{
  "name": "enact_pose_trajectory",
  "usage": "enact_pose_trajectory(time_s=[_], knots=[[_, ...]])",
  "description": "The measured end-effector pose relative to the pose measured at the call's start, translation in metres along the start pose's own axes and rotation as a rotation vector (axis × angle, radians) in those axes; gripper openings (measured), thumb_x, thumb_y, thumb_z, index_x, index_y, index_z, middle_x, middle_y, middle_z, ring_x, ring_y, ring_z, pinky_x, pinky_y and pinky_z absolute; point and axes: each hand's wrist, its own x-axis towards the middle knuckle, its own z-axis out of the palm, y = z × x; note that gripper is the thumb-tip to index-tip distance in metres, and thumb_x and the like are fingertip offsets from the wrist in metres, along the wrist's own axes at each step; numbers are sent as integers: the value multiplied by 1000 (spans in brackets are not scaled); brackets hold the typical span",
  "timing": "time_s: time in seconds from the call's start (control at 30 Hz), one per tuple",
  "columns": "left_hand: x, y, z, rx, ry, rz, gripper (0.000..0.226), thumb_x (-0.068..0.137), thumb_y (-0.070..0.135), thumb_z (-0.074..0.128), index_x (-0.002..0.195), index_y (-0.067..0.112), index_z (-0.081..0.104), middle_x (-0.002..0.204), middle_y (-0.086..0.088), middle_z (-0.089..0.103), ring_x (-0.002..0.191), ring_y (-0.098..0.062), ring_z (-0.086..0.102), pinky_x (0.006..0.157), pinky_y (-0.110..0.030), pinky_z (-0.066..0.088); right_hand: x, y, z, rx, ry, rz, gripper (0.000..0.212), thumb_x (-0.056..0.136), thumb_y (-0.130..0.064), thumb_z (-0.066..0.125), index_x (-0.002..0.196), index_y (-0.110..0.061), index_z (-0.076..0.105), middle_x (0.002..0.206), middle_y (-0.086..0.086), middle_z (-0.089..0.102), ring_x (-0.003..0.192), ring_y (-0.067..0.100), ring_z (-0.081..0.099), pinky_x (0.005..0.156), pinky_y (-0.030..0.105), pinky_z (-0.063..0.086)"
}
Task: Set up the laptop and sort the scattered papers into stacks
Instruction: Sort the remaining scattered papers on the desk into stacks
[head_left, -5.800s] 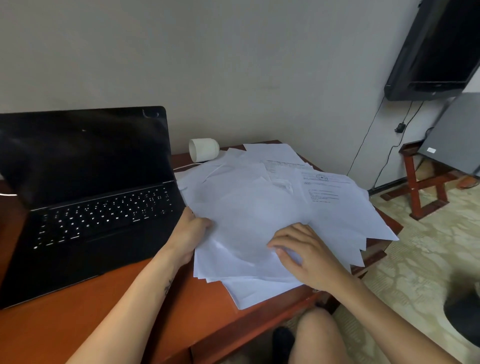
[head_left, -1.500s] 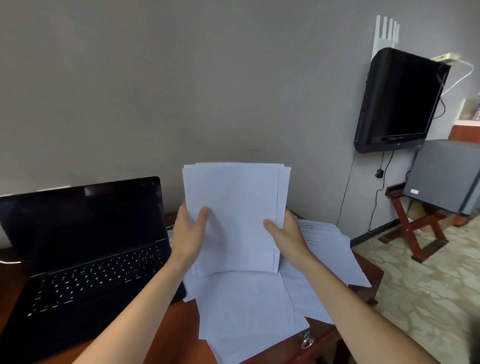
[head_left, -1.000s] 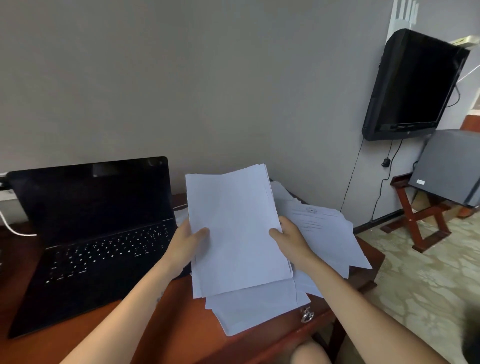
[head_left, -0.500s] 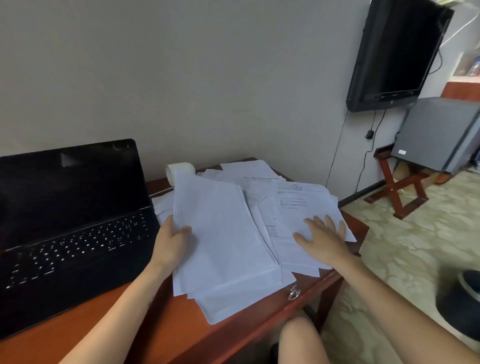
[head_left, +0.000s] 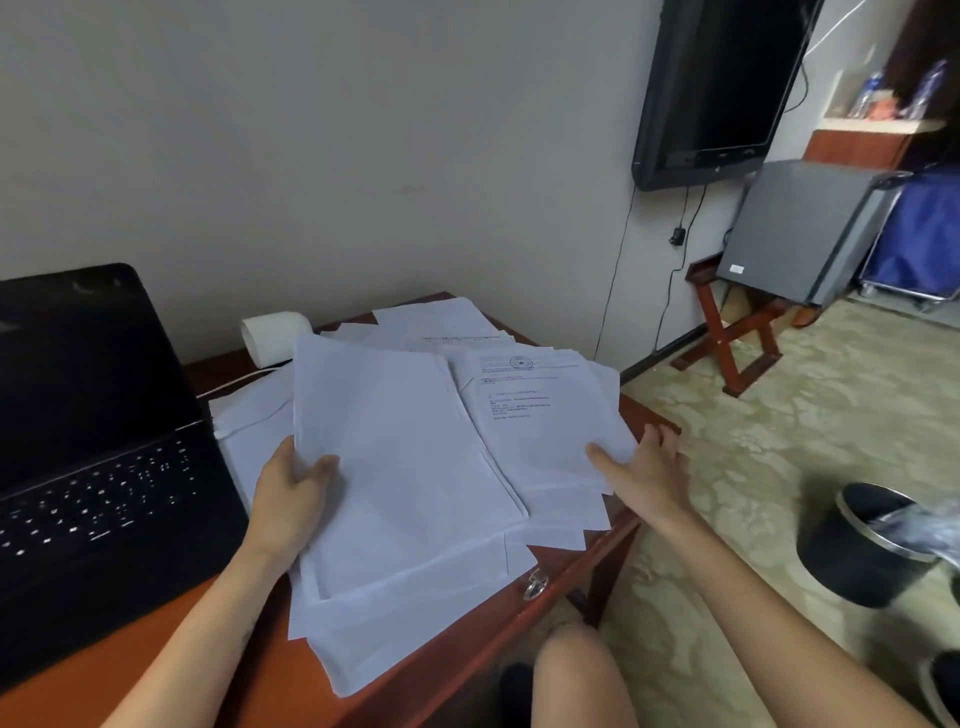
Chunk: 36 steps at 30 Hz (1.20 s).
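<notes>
Right hand (head_left: 647, 470) shifted, pinching printed sheets (head_left: 535, 415), left hand (head_left: 288, 488) gripping blank stack (head_left: 400, 441)

This is looking like a hotel-style room: a television (head_left: 717, 78) is hanging on the wall (head_left: 363, 156), a small fridge (head_left: 795, 228) is sitting on a folding stand (head_left: 737, 332), patterned carpet (head_left: 779, 441) is lying underfoot

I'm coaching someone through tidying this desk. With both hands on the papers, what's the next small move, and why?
Probably draw the printed sheets together with the right hand, which pinches their edge, and square them. The left hand holds a squared blank stack, while the printed ones lie fanned near the desk edge.
</notes>
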Motion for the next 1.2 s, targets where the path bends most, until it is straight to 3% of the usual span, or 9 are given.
enact_pose_trajectory(time_s=[0.2,0.37,0.47,0.53,0.6,0.7,0.93,1.07,1.2], knots=[[-4,2,2,23,39,85,20,105,16,57,123,24,56,116,2,67,104,-20,63,89,-37,47,1,3,-15,320,6,65,83,86,-31,78,150,-3,32,143,10,44,123,29,54,90,30,42],[-6,0,2,7,27,71,22,105,15,58,127,18,57,120,-1,68,108,-25,65,93,-42,51,-6,17,-20,778,-31,240,72,90,-12,74,150,-5,35,120,3,58,89,16,65,73,28,53],[-9,-2,1,-27,-1,48,23,105,17,58,128,20,56,121,-2,69,111,-27,67,98,-51,54,-16,28,-19,999,-61,325,39,95,-4,65,132,2,54,117,13,65,87,19,68,62,21,58],[-11,-1,1,-47,-16,35,24,106,17,58,128,22,55,122,-1,69,111,-26,67,99,-54,54,-27,32,-20,1117,-72,376,15,98,1,59,113,-1,60,106,13,65,85,18,65,69,23,61],[-14,1,1,-57,-21,34,24,106,17,57,129,22,54,123,-1,69,112,-27,67,99,-53,55,-35,36,-23,1307,-75,422,11,100,4,54,109,-2,59,104,12,64,88,17,65,68,22,60],[-16,4,2,-89,-30,18,25,106,16,57,130,22,54,122,-1,69,111,-27,68,99,-54,55,-43,38,-29,1512,-79,445,20,102,4,50,121,0,58,110,12,66,95,16,66,61,18,58],[-27,10,12,-193,-106,-68,23,106,19,58,129,20,57,120,-3,73,106,-28,72,95,-54,58,-58,25,-25,1166,-159,204,25,99,-3,61,124,-3,59,115,17,69,89,21,75,72,24,60],[-32,13,14,-199,-129,-81,19,108,23,55,126,21,58,119,-2,74,106,-26,73,96,-53,58,-71,1,-12,989,-241,48,23,101,-11,60,124,-11,61,115,5,72,91,21,76,80,31,60],[-34,14,14,-200,-122,-81,17,109,29,53,123,21,57,119,-2,73,107,-25,71,96,-50,58,-81,-26,3,867,-269,-72,21,98,-7,62,119,-12,61,115,0,66,95,17,73,70,33,62]])
